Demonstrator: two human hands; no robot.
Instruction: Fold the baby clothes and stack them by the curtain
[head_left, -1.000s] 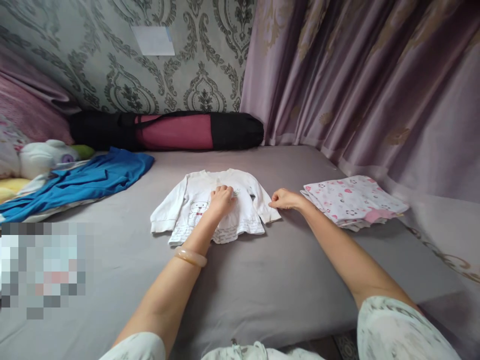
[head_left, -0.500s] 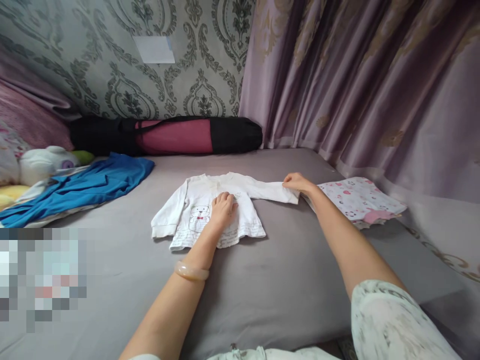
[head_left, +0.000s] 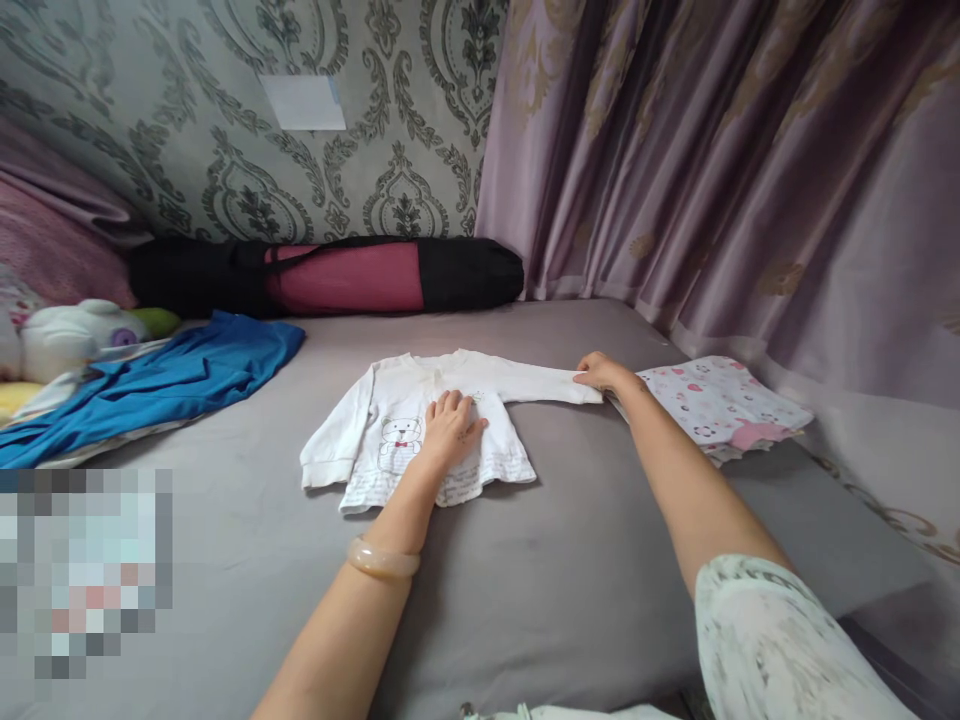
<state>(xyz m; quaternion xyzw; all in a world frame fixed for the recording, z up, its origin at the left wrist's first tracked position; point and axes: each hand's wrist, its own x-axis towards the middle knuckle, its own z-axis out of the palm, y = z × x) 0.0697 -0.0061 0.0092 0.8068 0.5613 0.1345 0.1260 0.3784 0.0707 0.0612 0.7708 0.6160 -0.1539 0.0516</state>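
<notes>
A small white long-sleeved shirt (head_left: 401, 400) lies spread on the grey bed sheet (head_left: 570, 540), with a bear print on its front and rows of lettering along the hem. Flat on the middle of the shirt rests my left hand (head_left: 452, 430), fingers stretched out and thumb apart. My right hand (head_left: 601, 374) pinches the cuff end of the sleeve on the right, which is drawn out straight sideways. The other sleeve slants down to the left, touched by neither hand.
Folded white cloth with pink prints (head_left: 712, 400) lies right of my right hand. Blue cloth (head_left: 172, 375) and a white plush toy (head_left: 75, 335) are at the left. Along the wall lies a long black and red bag (head_left: 345, 278); purple curtains (head_left: 637, 150) hang at right.
My right hand has shifted slightly right, and the sleeve it holds is straighter and narrower at the cuff. My left hand's thumb has spread out on the shirt.
</notes>
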